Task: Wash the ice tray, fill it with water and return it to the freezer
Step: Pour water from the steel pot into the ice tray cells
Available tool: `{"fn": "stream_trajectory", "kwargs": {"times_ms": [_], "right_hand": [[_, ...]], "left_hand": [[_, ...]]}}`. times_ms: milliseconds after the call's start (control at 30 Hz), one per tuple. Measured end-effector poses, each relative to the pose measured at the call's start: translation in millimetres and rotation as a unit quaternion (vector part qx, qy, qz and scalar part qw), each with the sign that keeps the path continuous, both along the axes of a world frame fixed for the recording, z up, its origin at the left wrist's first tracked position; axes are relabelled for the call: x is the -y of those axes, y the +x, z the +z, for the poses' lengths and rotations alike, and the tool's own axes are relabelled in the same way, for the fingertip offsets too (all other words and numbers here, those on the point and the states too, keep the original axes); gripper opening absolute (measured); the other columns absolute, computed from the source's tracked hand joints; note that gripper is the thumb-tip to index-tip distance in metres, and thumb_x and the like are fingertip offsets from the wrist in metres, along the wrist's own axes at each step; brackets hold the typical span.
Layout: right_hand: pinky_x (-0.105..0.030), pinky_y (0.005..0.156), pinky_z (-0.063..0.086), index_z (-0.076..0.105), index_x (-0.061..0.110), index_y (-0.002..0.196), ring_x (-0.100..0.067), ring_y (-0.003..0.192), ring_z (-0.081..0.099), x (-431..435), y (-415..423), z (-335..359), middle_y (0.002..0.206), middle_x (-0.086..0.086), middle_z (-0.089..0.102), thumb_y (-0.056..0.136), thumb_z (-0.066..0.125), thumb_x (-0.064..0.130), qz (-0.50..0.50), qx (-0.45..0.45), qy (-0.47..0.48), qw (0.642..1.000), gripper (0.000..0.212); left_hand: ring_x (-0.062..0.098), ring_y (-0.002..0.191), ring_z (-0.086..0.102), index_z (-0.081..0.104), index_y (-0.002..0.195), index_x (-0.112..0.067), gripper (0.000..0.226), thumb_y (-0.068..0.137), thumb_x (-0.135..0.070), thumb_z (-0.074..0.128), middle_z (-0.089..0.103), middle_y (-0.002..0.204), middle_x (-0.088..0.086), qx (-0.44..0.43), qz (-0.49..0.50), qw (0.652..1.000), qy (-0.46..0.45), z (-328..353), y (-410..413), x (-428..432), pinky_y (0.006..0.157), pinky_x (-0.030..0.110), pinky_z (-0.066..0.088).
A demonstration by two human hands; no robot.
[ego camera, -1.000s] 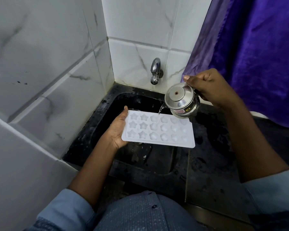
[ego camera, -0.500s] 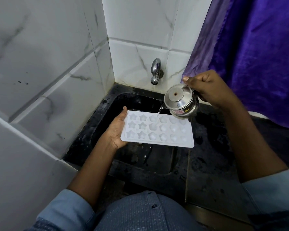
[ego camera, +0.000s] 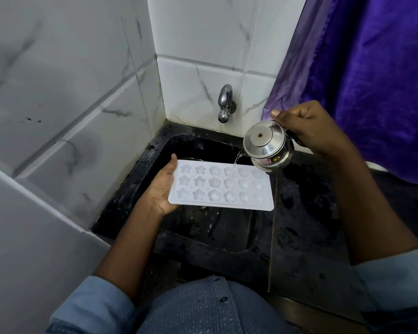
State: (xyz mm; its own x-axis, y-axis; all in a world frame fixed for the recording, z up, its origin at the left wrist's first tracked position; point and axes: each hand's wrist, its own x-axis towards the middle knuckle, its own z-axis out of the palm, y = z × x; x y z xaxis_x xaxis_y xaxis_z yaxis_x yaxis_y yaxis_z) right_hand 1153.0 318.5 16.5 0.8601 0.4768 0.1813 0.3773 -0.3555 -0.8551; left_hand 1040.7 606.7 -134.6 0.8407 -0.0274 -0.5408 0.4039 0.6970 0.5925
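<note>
Pinching the ice tray [ego camera: 221, 185] at nine o'clock, the left hand [ego camera: 163, 186] holds it over the sink [ego camera: 203, 227]; the right hand [ego camera: 309, 126] wraps its fingers [ego camera: 299, 119] round a steel pot [ego camera: 267, 145] pouring water [ego camera: 237, 160].

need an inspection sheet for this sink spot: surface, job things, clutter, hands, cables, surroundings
surface: black sink with a dark, stained counter to its right
job's things: white ice tray held roughly level over the sink, with star and rounded cavities; steel pot tilted, a thin stream of water falling into the tray's far row
clutter: nothing seen
hands: left hand holds the tray's left end; right hand grips the pot
cables: nothing seen
surroundings: tap on the white tiled wall, no water seen from it; purple curtain at right
</note>
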Motion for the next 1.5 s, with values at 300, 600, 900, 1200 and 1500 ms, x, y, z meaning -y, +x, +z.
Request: {"fn": "stream_trajectory", "kwargs": {"times_ms": [300,600,900,1200,1500], "right_hand": [[-0.009,0.045,0.030,0.038,-0.001,0.060,-0.010,0.042,0.021,1,0,-1,0.056,-0.003,0.027,0.104,0.063,0.026,-0.002,0.007,-0.003,1.000,0.058],[-0.010,0.046,0.030,0.035,-0.008,0.061,-0.012,0.043,0.023,0,4,-4,0.056,-0.006,0.029,0.104,0.064,0.028,0.001,0.009,-0.003,1.000,0.063],[-0.007,0.047,0.034,0.035,-0.009,0.061,-0.013,0.044,0.022,0,0,0,0.059,-0.006,0.029,0.104,0.063,0.028,0.002,0.012,-0.004,1.000,0.063],[-0.008,0.047,0.032,0.037,-0.014,0.064,-0.014,0.045,0.023,3,-4,2,0.062,-0.011,0.033,0.104,0.063,0.028,-0.009,0.014,-0.004,1.000,0.064],[-0.012,0.045,0.029,0.035,-0.012,0.063,-0.010,0.042,0.024,0,-2,-1,0.059,-0.010,0.030,0.103,0.065,0.031,-0.003,0.021,-0.015,1.000,0.066]], "left_hand": [[0.040,0.114,0.073,0.069,0.134,-0.010,0.068,0.103,-0.066,0.045,0.070,0.135,0.021,0.006,-0.003,1.000,-0.008,-3,1,-7,0.099,0.059,0.052],[0.040,0.109,0.076,0.081,0.115,-0.008,0.070,0.104,-0.066,0.044,0.072,0.132,0.022,0.000,-0.008,1.000,-0.008,-1,0,-6,0.096,0.058,0.051],[0.040,0.110,0.075,0.068,0.135,-0.010,0.069,0.103,-0.066,0.044,0.070,0.134,0.022,0.012,-0.013,0.999,-0.028,2,-4,-8,0.081,0.055,0.064],[0.041,0.108,0.076,0.082,0.114,-0.007,0.070,0.104,-0.064,0.044,0.071,0.132,0.023,0.009,-0.003,1.000,-0.028,-4,-10,-23,0.073,0.056,0.064],[0.041,0.105,0.077,0.082,0.114,-0.006,0.071,0.103,-0.065,0.044,0.073,0.128,0.023,0.007,0.007,1.000,-0.024,-5,-16,-36,0.071,0.057,0.064]]}}
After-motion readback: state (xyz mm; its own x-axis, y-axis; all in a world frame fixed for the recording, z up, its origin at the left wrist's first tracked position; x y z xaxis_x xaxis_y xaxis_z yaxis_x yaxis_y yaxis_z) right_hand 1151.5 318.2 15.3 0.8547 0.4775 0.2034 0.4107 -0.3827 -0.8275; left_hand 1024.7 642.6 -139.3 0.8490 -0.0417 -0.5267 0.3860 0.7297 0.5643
